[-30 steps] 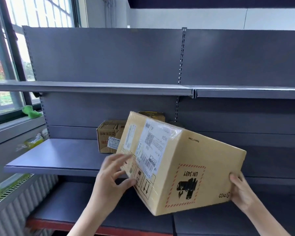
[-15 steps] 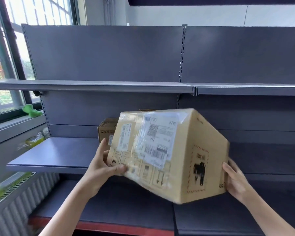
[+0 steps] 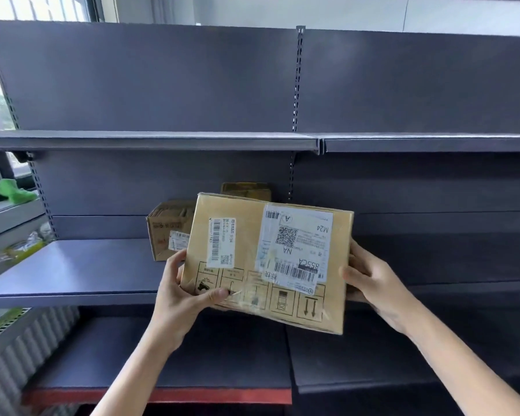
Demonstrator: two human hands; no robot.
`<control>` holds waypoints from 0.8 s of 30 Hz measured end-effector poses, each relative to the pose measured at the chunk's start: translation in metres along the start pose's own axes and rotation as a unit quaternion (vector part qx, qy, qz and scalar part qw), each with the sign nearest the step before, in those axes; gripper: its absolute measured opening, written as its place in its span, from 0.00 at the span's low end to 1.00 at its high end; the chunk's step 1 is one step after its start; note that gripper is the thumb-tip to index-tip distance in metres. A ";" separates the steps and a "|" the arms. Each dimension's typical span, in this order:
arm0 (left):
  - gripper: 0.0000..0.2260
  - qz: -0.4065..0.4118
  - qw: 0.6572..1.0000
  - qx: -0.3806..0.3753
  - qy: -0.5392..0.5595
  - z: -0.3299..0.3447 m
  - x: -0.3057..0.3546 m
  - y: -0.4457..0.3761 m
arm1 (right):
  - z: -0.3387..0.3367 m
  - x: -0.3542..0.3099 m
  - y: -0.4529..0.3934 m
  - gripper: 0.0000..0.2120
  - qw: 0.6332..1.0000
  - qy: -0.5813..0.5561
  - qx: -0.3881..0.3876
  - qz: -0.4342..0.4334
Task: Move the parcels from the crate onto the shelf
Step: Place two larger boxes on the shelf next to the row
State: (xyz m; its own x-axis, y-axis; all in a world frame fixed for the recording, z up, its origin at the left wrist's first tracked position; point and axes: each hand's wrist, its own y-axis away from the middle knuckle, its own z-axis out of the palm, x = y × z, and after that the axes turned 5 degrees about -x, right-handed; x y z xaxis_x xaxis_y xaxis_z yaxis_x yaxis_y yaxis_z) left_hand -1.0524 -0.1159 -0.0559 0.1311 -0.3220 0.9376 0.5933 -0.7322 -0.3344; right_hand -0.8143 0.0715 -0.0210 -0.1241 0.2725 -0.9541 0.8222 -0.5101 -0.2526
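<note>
Cardboard filled the space between the two hands: the left hand gripped the parcel at its lower left corner, thumb laid across the printed handling symbols and fingers curled behind, while the right hand clasped the right edge, fingers wrapped round the back. The hands were set well apart, one at each end, both clamped on the box.

A second before, the parcel had hung tilted on a corner with a long side panel and its red hazard mark showing; half a second before, it was partly turned. Now the labelled face looked squarely at the camera, with only a slight lean down to the right. It had also risen and gone forward, so that its upper part stood in front of the middle shelf, near that shelf's right front corner, though its bottom edge hung below the shelf's front edge and rested on nothing.

Behind it, a small brown box sat on the middle shelf towards the back, and a darker box stood behind that against the back panel.

By my reading, the turning was done and the placing was in hand: the parcel needed a further lift to clear the front edge, then a push in beside the small brown box. The crate was out of view
</note>
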 end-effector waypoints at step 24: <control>0.32 0.056 0.993 -0.086 -0.055 0.018 0.018 -0.004 | -0.013 0.007 0.025 0.31 0.996 -0.040 0.071 -0.043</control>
State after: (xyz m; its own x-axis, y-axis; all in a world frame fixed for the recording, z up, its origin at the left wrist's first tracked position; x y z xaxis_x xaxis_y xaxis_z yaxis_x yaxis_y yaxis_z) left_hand -1.0381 -0.1076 -0.0362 0.2806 -0.3469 0.8950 0.4268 -0.7901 -0.4400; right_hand -0.7876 0.0713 -0.0323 -0.2386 0.2572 -0.9364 0.7208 -0.5993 -0.3483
